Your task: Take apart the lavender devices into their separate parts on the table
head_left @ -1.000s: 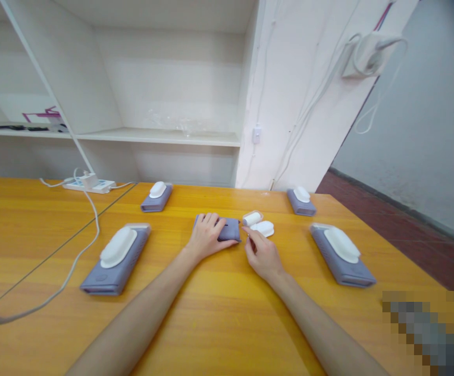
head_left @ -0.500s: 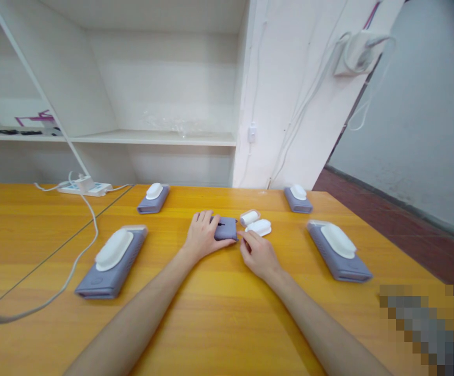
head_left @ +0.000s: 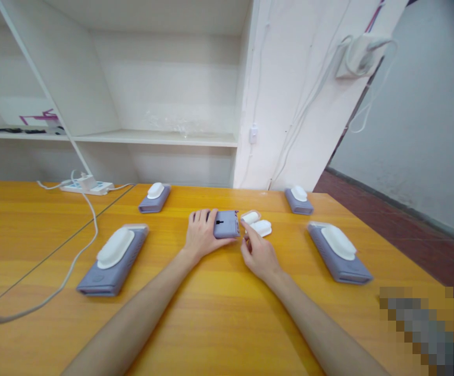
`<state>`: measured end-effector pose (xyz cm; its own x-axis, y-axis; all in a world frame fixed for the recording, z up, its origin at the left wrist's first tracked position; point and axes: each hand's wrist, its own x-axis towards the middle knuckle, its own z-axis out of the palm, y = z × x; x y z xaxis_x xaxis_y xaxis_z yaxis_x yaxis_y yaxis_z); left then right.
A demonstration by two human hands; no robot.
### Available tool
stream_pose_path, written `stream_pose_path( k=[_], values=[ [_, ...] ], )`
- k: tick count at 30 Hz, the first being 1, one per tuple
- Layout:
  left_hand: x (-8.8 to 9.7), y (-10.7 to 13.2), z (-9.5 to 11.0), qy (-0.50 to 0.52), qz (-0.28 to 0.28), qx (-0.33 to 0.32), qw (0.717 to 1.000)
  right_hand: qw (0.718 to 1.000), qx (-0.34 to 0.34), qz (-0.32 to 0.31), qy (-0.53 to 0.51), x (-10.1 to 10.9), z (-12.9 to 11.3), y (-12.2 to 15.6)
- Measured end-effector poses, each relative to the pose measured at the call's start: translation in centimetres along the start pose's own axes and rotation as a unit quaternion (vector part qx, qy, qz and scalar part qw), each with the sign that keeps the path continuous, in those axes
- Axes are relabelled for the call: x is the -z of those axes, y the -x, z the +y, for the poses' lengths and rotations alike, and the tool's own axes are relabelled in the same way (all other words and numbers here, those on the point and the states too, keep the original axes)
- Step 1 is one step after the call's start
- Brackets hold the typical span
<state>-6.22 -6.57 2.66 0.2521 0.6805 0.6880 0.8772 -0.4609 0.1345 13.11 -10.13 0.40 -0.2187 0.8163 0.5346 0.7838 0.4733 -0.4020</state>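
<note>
My left hand (head_left: pixel 201 235) is wrapped over the left part of a small grey-purple box (head_left: pixel 227 224) lying on the wooden table. Its thumb runs along the near side and the other fingers reach over the far side. A black mark shows on the box's upper face, and its right end looks dark and uneven. Just right of that end is my right hand (head_left: pixel 260 254), index finger stretched out and thumb apart from it, holding nothing I can see. Beyond its fingers lie a white rounded case (head_left: pixel 262 228) and a smaller white piece (head_left: pixel 250 216) with a clear cover, both partly hidden.
Grey-purple boxes topped with white rounded cases stand at near left (head_left: pixel 111 261), far left (head_left: pixel 155 197), far right (head_left: pixel 299 200) and near right (head_left: pixel 339 253). A power strip (head_left: pixel 87 185) and white cable (head_left: pixel 80 256) lie at left. Shelves (head_left: pixel 156 138) rise behind.
My right fingertips have come off the box's right end and the index finger has straightened. The box's upper face and right end show more now; my left hand keeps its hold.
</note>
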Motion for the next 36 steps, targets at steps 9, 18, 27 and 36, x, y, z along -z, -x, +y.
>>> stream_pose_path(
  k=[9,18,27,36],
  values=[
    [-0.8,0.2,1.6,0.21,0.111,0.159,0.958,0.999,0.041,-0.009,-0.033,0.5,-0.7,0.0],
    [-0.7,0.9,5.0,0.422,0.054,0.287,0.858,0.996,0.028,-0.043,-0.069,0.0,-2.2,0.2],
    [-0.5,0.9,4.7,0.453,0.069,0.259,0.85,0.985,-0.028,-0.056,-0.164,-0.1,-2.4,0.1],
    [-1.1,0.1,3.5,0.572,0.026,0.35,0.741,0.945,-0.114,-0.032,-0.303,-0.4,-1.6,-0.3]
  ],
)
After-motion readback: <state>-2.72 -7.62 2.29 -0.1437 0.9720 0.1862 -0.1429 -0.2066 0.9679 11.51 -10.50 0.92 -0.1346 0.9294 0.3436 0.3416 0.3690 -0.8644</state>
